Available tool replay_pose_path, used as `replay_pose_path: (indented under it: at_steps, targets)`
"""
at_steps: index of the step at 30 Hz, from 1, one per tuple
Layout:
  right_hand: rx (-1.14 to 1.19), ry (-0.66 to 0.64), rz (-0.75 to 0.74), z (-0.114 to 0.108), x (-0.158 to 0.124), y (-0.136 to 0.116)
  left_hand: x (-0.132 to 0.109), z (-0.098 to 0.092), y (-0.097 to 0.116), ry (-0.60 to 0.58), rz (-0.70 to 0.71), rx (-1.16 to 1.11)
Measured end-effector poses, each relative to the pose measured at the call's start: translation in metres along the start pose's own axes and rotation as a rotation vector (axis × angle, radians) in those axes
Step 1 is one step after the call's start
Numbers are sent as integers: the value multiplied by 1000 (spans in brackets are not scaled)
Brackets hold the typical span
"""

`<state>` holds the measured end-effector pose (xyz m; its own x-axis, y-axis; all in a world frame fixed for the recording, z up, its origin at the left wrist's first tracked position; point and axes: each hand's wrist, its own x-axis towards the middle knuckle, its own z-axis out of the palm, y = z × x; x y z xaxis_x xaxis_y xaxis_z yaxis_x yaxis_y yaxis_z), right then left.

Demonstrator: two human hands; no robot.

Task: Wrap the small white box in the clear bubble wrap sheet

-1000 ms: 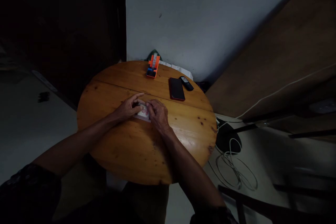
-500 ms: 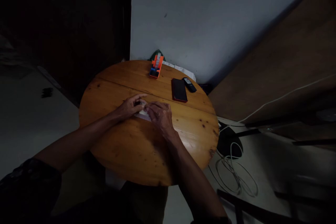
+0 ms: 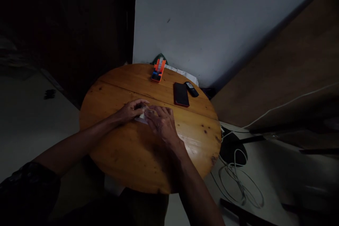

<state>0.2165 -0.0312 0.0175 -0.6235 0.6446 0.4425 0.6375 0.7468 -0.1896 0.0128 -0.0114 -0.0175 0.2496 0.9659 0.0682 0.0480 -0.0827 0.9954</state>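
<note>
Both hands meet near the middle of a round wooden table (image 3: 116, 155). Between them lies a small whitish item (image 3: 142, 118), partly hidden by fingers; its kind is unclear. My left hand (image 3: 131, 109) curls round its left side, thumb and fingers bent toward it. From the right, my right hand (image 3: 162, 119) reaches over it with its fingers bent and pressed together at the item. Some clear, shiny material seems to lie between the fingertips, too small to make out.
An orange tape dispenser (image 3: 158, 69) stands at the table's back. A dark phone with a red edge (image 3: 181, 94) and a black handset (image 3: 191, 89) lie right of it. Papers (image 3: 186, 75) line the wall edge. Coiled cable (image 3: 239, 180) lies on the floor at right.
The whole view has shifted slightly, so the table sits a little lower. My right hand's fingers have flattened somewhat over the whitish item; my left hand has stayed beside it.
</note>
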Motion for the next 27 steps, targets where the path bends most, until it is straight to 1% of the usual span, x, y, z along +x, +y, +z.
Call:
replay_pose_path:
  at_steps: [5, 9, 12, 15, 18, 20, 23, 25, 27]
  targets:
    - [-14, -43, -16, -3, 0, -1, 1, -2, 0, -30, 23, 56]
    - [-4, -52, -12, -3, 1, -2, 0, -2, 5, -13, -10, 76]
    - [-4, -43, -4, 0, 1, -3, -2, -2, 9, -15, -43, 74]
    - [4, -29, -5, 2, 1, -3, -2, -2, 10, -14, -44, 92]
    - [107, 22, -4, -1, 0, 3, -2, -3, 10, -7, -25, 112]
    - [215, 108, 61, -5, -1, 10, -2, -4, 10, -13, -22, 123]
    - [309, 235, 227, -8, -2, 21, -2, -5, 10, -24, -24, 135]
    - [305, 238, 283, -7, -2, 23, -2, -5, 11, -28, -18, 144]
    - [268, 173, 271, -4, -2, 20, -3, -6, 11, -32, -1, 147]
